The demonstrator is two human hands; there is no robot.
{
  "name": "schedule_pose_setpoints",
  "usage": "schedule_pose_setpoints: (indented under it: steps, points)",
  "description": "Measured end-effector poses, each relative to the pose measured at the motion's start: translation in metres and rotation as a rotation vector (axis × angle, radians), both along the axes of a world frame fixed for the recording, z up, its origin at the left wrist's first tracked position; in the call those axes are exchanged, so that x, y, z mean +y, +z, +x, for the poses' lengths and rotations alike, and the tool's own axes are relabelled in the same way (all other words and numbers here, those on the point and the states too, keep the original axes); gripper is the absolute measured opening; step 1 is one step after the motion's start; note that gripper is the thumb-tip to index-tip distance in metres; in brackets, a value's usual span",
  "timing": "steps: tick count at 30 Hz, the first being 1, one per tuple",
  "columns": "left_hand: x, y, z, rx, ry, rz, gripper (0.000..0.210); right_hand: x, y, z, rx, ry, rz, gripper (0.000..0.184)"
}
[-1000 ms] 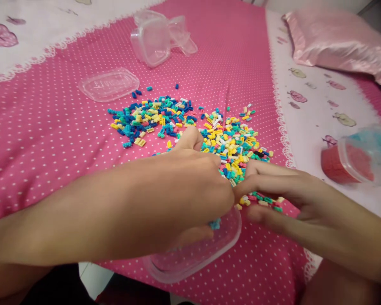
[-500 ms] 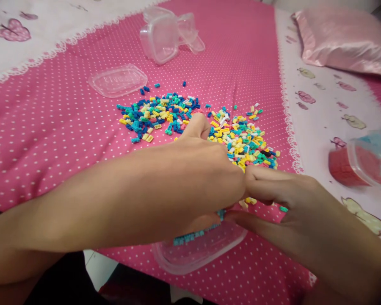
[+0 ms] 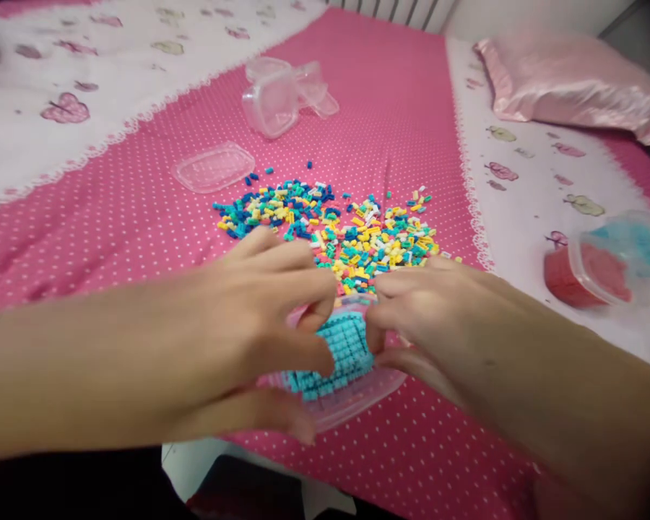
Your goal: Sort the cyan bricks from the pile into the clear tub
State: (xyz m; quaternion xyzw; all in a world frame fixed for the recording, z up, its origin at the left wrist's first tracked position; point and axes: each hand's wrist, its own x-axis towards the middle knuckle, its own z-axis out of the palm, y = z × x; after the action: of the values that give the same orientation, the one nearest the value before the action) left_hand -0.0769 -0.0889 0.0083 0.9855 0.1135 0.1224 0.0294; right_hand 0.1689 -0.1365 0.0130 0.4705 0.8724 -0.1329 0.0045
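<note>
A light-blue panel of small toy building bricks [image 3: 344,347] rests inside a clear plastic lid or shallow tray [image 3: 352,408] near the bed's front edge. My left hand [image 3: 265,310] is over the panel's left side, its thumb and fingers apart, hiding part of it. At the panel's right edge, my right hand [image 3: 427,318] has its thumb and fingertips drawn together; what they pinch, if anything, is hidden. Just beyond both hands spreads a pile of loose toy bricks [image 3: 390,242] in yellow, white, green and blue, with a bluer heap [image 3: 282,206] to its left.
A clear lid [image 3: 214,167] lies behind the bricks on the pink dotted bedsheet [image 3: 141,238]. Farther back are stacked clear containers [image 3: 274,101]. On the right stand a container with red contents [image 3: 579,274] and a pink satin pillow [image 3: 574,83].
My left hand has drawn back left from across the right hand, and its fingers have spread. More of the light-blue panel now shows. The camera view has shifted.
</note>
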Motion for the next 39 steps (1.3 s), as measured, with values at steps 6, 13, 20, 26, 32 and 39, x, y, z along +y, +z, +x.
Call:
schedule_pose_setpoints:
  steps: [6, 13, 20, 26, 32, 39]
  points:
    - [-0.015, -0.032, -0.012, -0.099, -0.076, -0.012, 0.028, -0.001, -0.008, -0.003, -0.056, 0.035, -0.004, 0.009]
    - [-0.012, -0.041, -0.007, -0.073, -0.029, 0.159, 0.024, -0.007, -0.013, -0.019, -0.106, 0.066, 0.076, 0.020]
    - [-0.013, -0.038, -0.005, -0.085, -0.044, 0.272, 0.023, -0.010, -0.020, -0.025, -0.170, 0.079, 0.055, 0.023]
    - [-0.016, -0.039, -0.007, -0.106, -0.039, 0.259, 0.027, -0.012, -0.026, -0.023, -0.169, 0.059, 0.081, 0.019]
    - [-0.017, -0.041, -0.008, -0.123, -0.038, 0.250, 0.029, -0.012, -0.028, -0.016, -0.158, 0.129, 0.082, 0.016]
    - [-0.017, -0.041, -0.005, -0.122, -0.028, 0.238, 0.038, -0.018, -0.023, -0.023, -0.136, 0.079, 0.108, 0.017]
